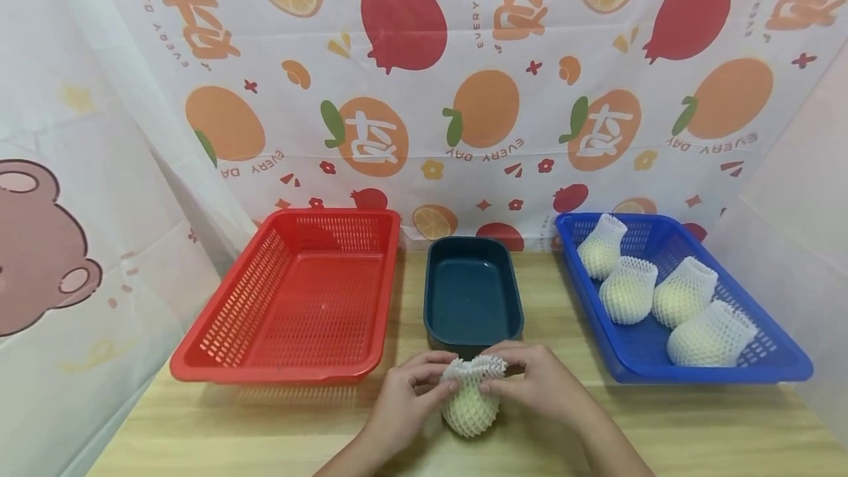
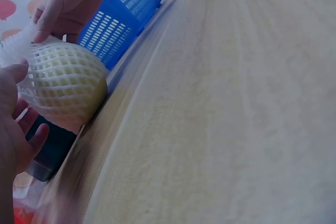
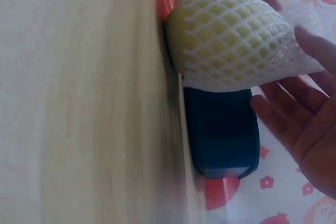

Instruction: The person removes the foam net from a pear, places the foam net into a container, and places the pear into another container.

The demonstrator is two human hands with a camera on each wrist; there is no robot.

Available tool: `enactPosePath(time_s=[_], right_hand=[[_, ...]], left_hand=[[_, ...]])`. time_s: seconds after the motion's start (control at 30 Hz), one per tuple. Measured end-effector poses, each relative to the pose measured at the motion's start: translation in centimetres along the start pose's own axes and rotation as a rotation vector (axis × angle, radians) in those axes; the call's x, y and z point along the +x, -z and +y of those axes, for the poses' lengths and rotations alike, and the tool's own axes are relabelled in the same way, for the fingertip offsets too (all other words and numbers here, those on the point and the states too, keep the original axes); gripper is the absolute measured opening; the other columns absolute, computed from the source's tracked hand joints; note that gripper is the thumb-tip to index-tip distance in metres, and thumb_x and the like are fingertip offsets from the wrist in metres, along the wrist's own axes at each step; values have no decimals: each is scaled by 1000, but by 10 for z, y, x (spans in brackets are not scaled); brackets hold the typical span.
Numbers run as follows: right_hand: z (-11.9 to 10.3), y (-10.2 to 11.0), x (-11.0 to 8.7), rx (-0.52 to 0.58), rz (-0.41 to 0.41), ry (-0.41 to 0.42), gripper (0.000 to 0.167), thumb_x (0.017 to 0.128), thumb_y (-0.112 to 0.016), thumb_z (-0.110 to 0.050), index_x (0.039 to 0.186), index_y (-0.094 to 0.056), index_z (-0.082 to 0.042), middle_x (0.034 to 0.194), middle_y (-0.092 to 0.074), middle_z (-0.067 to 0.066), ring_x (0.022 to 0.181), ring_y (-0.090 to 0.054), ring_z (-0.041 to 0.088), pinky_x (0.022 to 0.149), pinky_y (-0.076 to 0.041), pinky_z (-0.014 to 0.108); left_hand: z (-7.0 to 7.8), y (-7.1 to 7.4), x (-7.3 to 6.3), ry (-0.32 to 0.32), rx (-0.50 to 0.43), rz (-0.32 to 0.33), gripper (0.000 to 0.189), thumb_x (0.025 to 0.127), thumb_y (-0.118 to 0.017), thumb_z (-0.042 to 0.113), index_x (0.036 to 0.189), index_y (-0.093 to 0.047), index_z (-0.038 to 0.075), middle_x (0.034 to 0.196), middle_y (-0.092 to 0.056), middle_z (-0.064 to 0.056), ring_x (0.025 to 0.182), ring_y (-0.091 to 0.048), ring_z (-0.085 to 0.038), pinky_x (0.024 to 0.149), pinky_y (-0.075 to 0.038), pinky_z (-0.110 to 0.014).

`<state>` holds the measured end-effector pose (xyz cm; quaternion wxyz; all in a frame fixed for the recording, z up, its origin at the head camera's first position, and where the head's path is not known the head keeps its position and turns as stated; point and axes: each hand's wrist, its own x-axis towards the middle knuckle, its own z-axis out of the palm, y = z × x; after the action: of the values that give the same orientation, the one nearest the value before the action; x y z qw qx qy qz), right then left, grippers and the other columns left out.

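A round, pale yellow fruit (image 1: pixel 472 412) in a white foam net (image 3: pixel 231 35) stands on the table in front of me. The net's loose upper end is gathered above the fruit. My left hand (image 1: pixel 408 394) pinches the left side of that end between thumb and fingers. On the opposite side my right hand (image 1: pixel 539 383) holds the net's rim, thumb in front and fingers behind. In the left wrist view, the fruit's bare base shows below the netting, close against the wood. Just behind the hands is a dark teal tray (image 1: pixel 473 300) with nothing in it.
To the left stands a red plastic basket (image 1: pixel 281 372), its inside bare. A blue basket (image 1: pixel 702 372) at the right contains several netted fruits (image 1: pixel 628 293). The wooden table (image 1: pixel 265 433) runs back to a fruit-print curtain (image 1: pixel 424 190); pale cloth hangs at both sides.
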<state>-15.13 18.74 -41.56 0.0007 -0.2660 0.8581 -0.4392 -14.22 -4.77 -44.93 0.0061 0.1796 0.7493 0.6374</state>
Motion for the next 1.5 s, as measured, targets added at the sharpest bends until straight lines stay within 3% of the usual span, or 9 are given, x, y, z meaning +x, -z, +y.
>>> enactPosePath(time_s=[0.17, 0.33, 0.47, 0.77, 1.1, 1.33, 1.5], right_hand=[[1, 1, -3, -10, -47, -64, 35, 81, -79, -42, 105, -75, -19, 110, -71, -7, 97, -64, 6, 82, -56, 28], [0, 2, -3, -23, -39, -60, 25, 82, -78, -42, 98, -76, -24, 107, -71, -9, 97, -65, 8, 82, -56, 29], [1, 2, -2, -21, -33, -44, 21, 83, -77, -41, 96, -77, -25, 106, -71, -10, 98, -65, 8, 81, -56, 28], [2, 2, -2, -51, 9, 10, 16, 85, -75, -38, 94, -77, -26, 102, -72, -11, 97, -65, 7, 81, -56, 26], [-2, 0, -2, -43, 39, 31, 14, 85, -76, -33, 94, -77, -22, 101, -72, -9, 96, -66, 6, 80, -56, 26], [-3, 0, -2, -36, 44, 18, 16, 86, -76, -34, 96, -77, -21, 101, -72, -10, 96, -65, 6, 78, -56, 26], [-1, 1, -2, -47, 53, 17, 17, 87, -75, -35, 97, -77, -22, 100, -72, -11, 94, -65, 5, 76, -56, 28]], left_hand=[[0, -1, -3, -1, 8, 6, 21, 86, -77, 25, 101, -77, 12, 116, -68, -5, 102, -65, -11, 82, -57, -26], [-2, 0, -2, 15, 45, -34, 39, 83, -80, 28, 117, -71, 12, 126, -64, -5, 98, -67, -16, 84, -56, -25], [-5, 0, 0, 17, 49, -71, 36, 83, -80, 30, 113, -73, 14, 124, -64, -1, 106, -64, -14, 85, -55, -24], [-5, -3, 0, -31, 19, -21, 21, 84, -78, 28, 100, -78, 14, 112, -69, 2, 106, -63, -10, 85, -57, -26], [-2, -5, -2, -35, 2, 2, 19, 83, -79, 24, 99, -78, 15, 109, -70, 3, 104, -64, -9, 84, -57, -29], [-3, -6, -2, -78, 13, 8, 21, 84, -78, 24, 101, -77, 12, 108, -70, -3, 101, -64, -7, 81, -58, -29], [-1, -4, -2, -41, 3, -16, 27, 84, -79, 22, 109, -74, 15, 111, -69, -1, 99, -65, -10, 83, -57, -30]])
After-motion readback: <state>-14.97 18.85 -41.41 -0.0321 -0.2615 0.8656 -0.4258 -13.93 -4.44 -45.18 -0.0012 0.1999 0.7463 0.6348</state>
